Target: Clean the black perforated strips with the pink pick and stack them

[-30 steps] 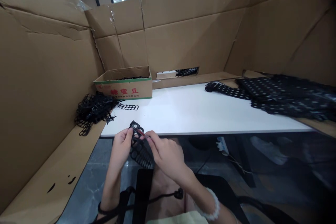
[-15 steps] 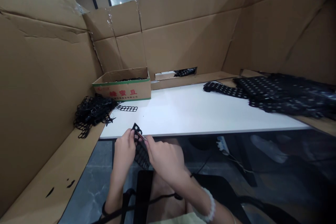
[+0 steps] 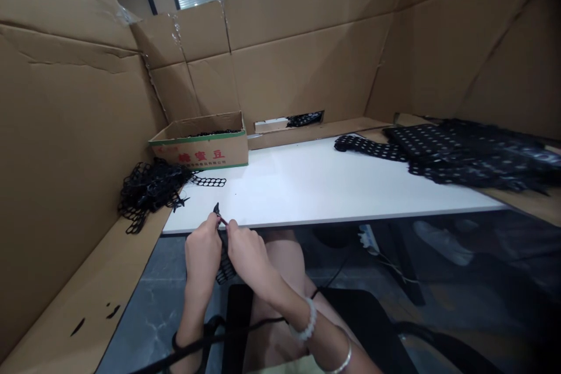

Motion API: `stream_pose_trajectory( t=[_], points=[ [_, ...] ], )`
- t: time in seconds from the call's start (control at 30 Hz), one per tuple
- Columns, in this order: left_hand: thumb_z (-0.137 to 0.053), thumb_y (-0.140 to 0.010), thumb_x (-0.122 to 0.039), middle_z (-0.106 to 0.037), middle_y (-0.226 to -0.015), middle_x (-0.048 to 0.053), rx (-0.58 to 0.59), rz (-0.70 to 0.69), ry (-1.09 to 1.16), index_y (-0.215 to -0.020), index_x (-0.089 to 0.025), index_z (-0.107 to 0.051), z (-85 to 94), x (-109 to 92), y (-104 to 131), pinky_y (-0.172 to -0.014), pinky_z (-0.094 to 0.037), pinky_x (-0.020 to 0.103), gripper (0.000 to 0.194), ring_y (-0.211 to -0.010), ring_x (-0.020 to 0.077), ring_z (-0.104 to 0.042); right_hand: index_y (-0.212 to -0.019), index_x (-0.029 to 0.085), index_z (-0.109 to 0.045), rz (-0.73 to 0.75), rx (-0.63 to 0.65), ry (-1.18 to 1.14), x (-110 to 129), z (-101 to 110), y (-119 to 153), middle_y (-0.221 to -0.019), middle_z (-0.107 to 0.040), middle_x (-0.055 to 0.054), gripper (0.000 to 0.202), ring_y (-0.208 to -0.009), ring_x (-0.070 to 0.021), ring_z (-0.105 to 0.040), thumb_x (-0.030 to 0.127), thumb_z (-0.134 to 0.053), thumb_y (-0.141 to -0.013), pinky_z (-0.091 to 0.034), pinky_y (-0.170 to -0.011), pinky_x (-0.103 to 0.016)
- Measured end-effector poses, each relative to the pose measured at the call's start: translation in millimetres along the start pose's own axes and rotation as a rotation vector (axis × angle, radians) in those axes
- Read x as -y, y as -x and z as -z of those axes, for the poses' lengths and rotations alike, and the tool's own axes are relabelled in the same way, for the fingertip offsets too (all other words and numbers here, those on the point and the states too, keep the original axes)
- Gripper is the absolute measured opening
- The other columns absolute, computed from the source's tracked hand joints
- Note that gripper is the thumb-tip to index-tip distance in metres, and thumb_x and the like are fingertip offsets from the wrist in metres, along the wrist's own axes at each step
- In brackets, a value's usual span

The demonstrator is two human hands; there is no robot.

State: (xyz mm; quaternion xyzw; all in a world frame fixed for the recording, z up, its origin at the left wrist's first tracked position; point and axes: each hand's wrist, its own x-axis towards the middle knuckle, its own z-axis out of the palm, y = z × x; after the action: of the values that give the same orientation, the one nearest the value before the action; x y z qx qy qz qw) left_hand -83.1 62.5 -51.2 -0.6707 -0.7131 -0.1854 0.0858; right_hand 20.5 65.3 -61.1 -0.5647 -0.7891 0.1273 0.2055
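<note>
My left hand [image 3: 203, 251] is closed, pinching the top of a black perforated sheet [image 3: 225, 270] just in front of the table's near edge. The sheet hangs down between my two wrists, and its folded tip pokes up above my left fingertips. Closed beside it, my right hand [image 3: 249, 254] grips a thin reddish tool [image 3: 223, 221] whose end meets the sheet at my left fingers. Its exact kind is too small to make out.
A cardboard box [image 3: 219, 156] with black pieces inside stands at the back left of the white table [image 3: 280, 187]. Beside it lies a heap of black netted scraps [image 3: 151, 190]. Black perforated sheets [image 3: 456, 149] are piled at right. Cardboard walls [image 3: 307, 64] enclose the table.
Both hands have shifted slightly left, and my right hand has come closer to my left. The sheet's top has turned from showing its holes to a narrow, folded tip.
</note>
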Motion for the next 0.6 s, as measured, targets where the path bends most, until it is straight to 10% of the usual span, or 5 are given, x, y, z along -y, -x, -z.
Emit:
stream_pose_trajectory(
  t=[0.23, 0.6],
  points=[
    [-0.034, -0.093, -0.022, -0.066, -0.072, 0.008, 0.043, -0.006, 0.152, -0.087, -0.019, -0.058, -6.6, -18, 3, -0.053, -0.022, 0.026, 0.025, -0.059, 0.0192, -0.058, -0.1, 0.012, -0.053, -0.026, 0.006, -0.004, -7, 8, -19, -0.083, -0.066, -0.012, 0.024, -0.077, -0.0221, -0.065, 0.016, -0.03, -0.093, -0.042, -0.062, -0.028],
    [-0.037, -0.091, -0.024, -0.067, -0.07, 0.004, -0.182, 0.199, 0.384, -0.072, -0.019, -0.054, -8.1, 25, -12, -0.057, -0.031, 0.022, 0.026, -0.059, 0.0154, -0.056, -0.095, 0.021, -0.056, 0.126, 0.074, -0.079, -31, 16, 8, -0.08, -0.066, -0.003, 0.035, -0.069, -0.0167, -0.06, 0.034, -0.024, -0.098, -0.024, -0.056, -0.026]
  ],
)
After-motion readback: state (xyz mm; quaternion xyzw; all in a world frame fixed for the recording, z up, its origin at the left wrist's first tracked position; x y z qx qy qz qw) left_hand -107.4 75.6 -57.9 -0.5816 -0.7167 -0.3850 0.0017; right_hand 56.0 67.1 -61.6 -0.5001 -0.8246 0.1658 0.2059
